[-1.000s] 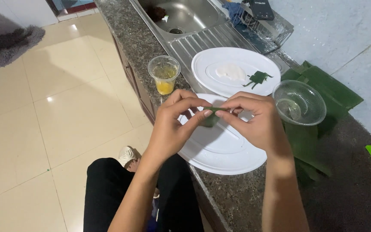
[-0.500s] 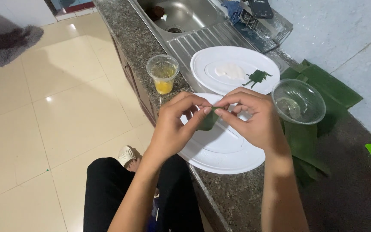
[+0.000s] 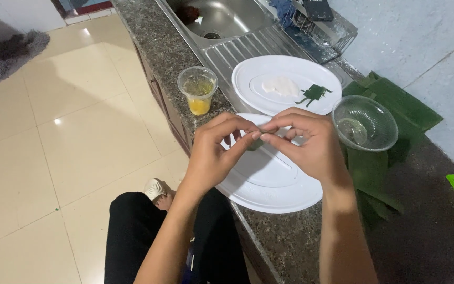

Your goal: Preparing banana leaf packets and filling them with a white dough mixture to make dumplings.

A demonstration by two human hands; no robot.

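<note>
My left hand (image 3: 217, 151) and my right hand (image 3: 311, 143) meet over a white plate (image 3: 274, 190) at the counter's front edge. Together their fingertips pinch a small folded piece of green leaf (image 3: 255, 144), mostly hidden by the fingers. Behind them lies a second white plate (image 3: 290, 73) with a white smear (image 3: 280, 85) and a small folded green leaf piece (image 3: 315, 93) on it.
A clear plastic cup (image 3: 198, 89) with yellow liquid stands left of the far plate. A clear glass bowl (image 3: 364, 123) rests on banana leaves (image 3: 390, 100) to the right. A steel sink (image 3: 222, 18) and a wire rack (image 3: 319, 26) lie behind. The granite counter (image 3: 300, 247) drops to tiled floor on the left.
My hands have stayed over the near plate and keep working the leaf piece; the fingertips have drawn closer together around it.
</note>
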